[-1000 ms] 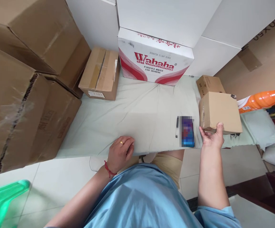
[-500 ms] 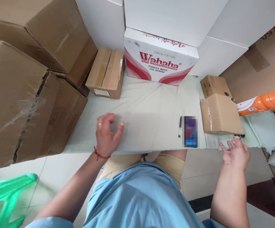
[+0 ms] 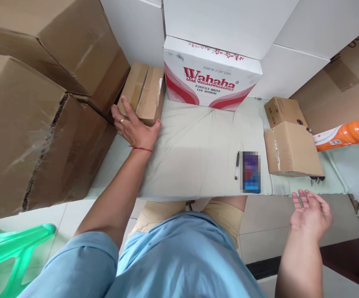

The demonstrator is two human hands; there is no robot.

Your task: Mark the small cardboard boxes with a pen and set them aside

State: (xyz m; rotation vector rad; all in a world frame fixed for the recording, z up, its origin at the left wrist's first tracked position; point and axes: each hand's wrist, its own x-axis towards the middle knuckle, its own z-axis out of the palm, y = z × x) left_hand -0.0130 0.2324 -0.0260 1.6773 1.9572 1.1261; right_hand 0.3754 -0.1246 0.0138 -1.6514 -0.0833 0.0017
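My left hand (image 3: 136, 128), with a gold ring and a red cord at the wrist, is at the near end of a small taped cardboard box (image 3: 152, 87). Its fingers are spread: the thumb is by the box's lower right corner and the other fingers are over its left front side. Whether they press on the cardboard, I cannot tell. My right hand (image 3: 312, 211) hovers empty past the table's front edge, palm up, with fingers apart and slightly bent. A small bunch of black items (image 3: 317, 179), perhaps keys, lies nearest to it, under the edge of another carton (image 3: 294, 149).
Large cardboard boxes (image 3: 18, 136) are stacked at the left. A white and red Wahaba-style water carton (image 3: 213, 78) stands against the wall. On the cloth-covered table (image 3: 194, 157) lie a pen (image 3: 237, 165) and a blurred phone-like item (image 3: 250, 171). An orange bottle (image 3: 350, 132) is at the right; a green stool (image 3: 18, 256) stands on the floor.
My left hand has moved forward and left, from above the cloth to the small taped box. My right hand has drawn back slightly from the carton and black items.
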